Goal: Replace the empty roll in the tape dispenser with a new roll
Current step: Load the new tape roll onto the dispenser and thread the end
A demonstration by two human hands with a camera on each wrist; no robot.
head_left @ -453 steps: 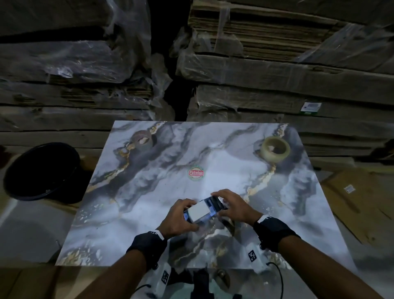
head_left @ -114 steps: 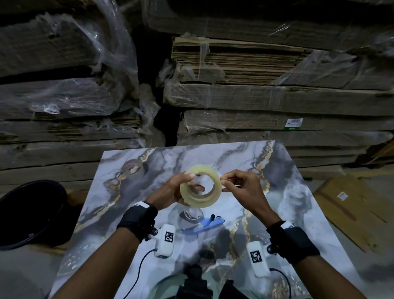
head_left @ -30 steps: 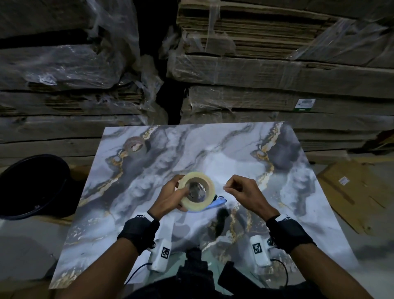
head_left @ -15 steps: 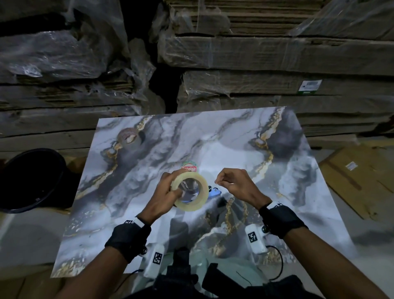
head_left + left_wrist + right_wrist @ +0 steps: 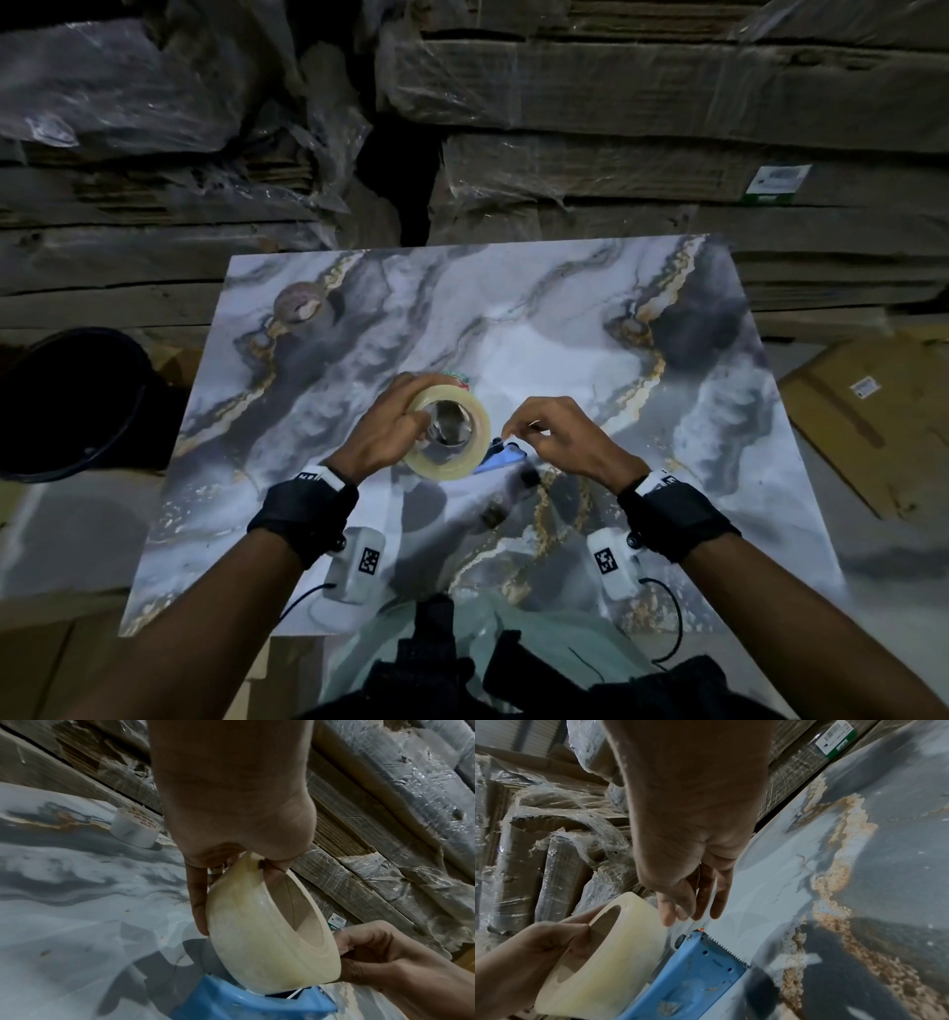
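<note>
a marbled slab carries the things. an empty core stands on it at ten o'clock. a blue dispenser lies near centre, beside a round sticker.

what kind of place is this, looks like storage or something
Likely a warehouse or packing store: stacks of flattened cardboard wrapped in plastic film behind a marble-patterned board, and loose cardboard lying on the floor.
</note>
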